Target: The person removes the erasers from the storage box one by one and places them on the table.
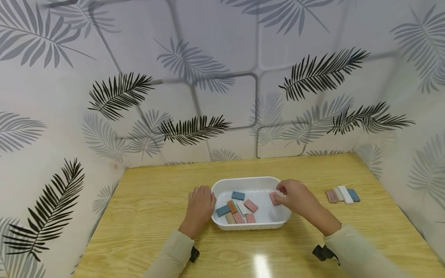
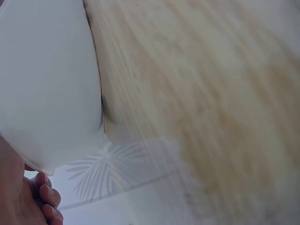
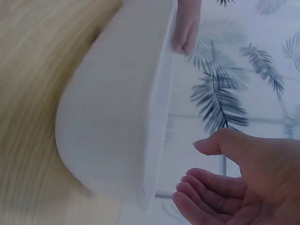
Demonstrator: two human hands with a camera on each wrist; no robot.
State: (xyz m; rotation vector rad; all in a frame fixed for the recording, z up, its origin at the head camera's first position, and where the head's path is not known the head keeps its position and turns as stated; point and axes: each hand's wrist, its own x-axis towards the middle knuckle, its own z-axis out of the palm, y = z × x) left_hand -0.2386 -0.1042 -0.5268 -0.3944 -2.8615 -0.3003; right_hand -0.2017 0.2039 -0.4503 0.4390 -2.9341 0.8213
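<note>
A white oval-cornered plastic tub [image 1: 250,226] stands on the wooden table, with several small rectangular blocks inside, mostly gathered on its left side. My left hand [image 1: 201,206] holds the tub's left rim, fingers curled beside it; the left wrist view shows those fingers [image 2: 50,197] at the rim's corner. Over the right rim reaches my right hand [image 1: 298,197], near a pink block [image 1: 273,199] in the tub. In the right wrist view its thumb and fingers stand apart, with nothing between them. Blue blocks [image 1: 238,195], an orange block [image 1: 231,207] and other pink ones lie inside too.
To the right of the tub, a short row of pink, beige, white and blue blocks [image 1: 344,195] lies on the table [image 1: 156,189]. Leaf-patterned cloth [image 1: 222,116] hangs behind the table and along its sides. A small black device sits at each wrist.
</note>
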